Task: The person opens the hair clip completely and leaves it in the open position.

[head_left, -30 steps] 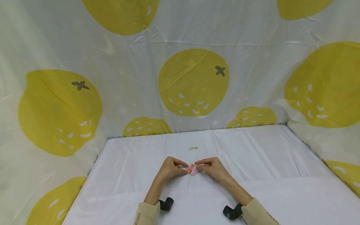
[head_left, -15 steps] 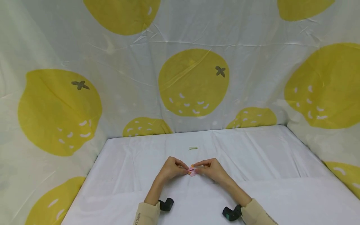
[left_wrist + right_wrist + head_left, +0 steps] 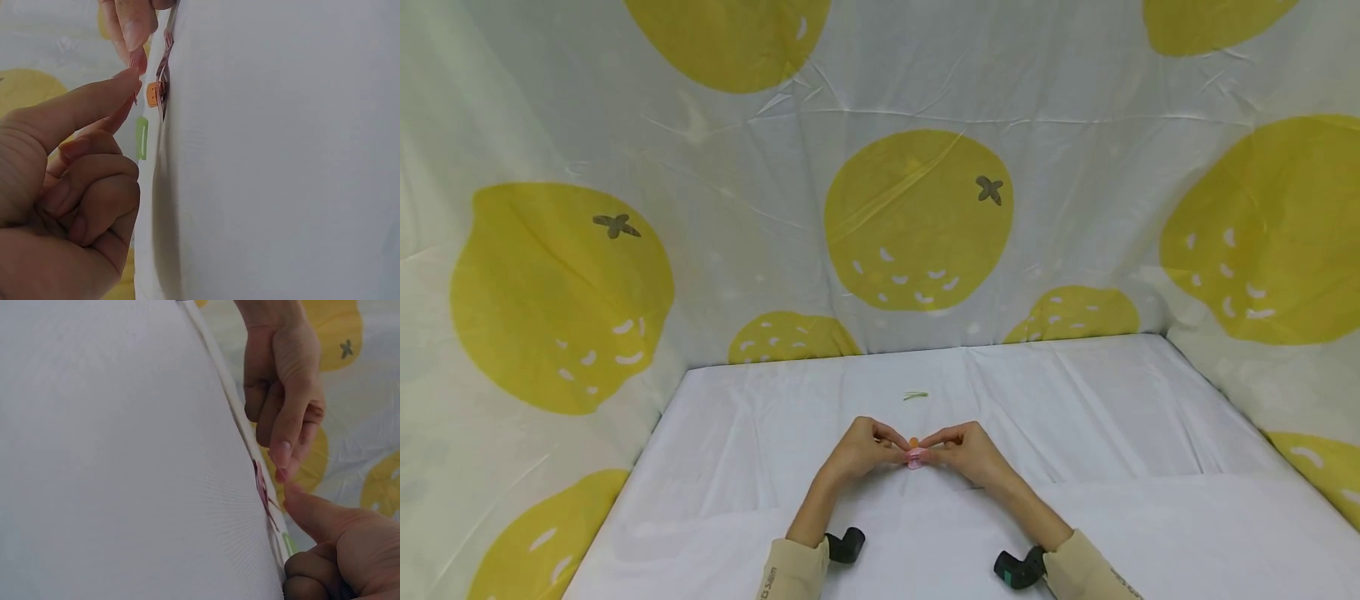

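In the head view my left hand (image 3: 867, 450) and right hand (image 3: 964, 450) meet fingertip to fingertip over a small pink ribbon-like piece (image 3: 915, 458). An orange bit (image 3: 913, 443) shows just beyond the fingers. The left thumb and index finger pinch a thin pink end; from the other side, the right thumb and index finger pinch as well. Seen from the left wrist, an orange block (image 3: 153, 94) with small dark marks sits against the pink strip (image 3: 162, 69), low beside the fingertips. Much of the pink piece is hidden by the fingers.
A thin green loop (image 3: 916, 395) lies on the white-covered table (image 3: 760, 442) beyond the hands. Lemon-print cloth (image 3: 917, 221) hangs behind and at both sides. Dark wrist-worn devices (image 3: 846, 545) stick out from the tan sleeves (image 3: 793, 571).
Both hands have drawn slightly together, the left moving more to the right. Less of the pink piece shows between them, and its orange part is now mostly visible only on the far side.
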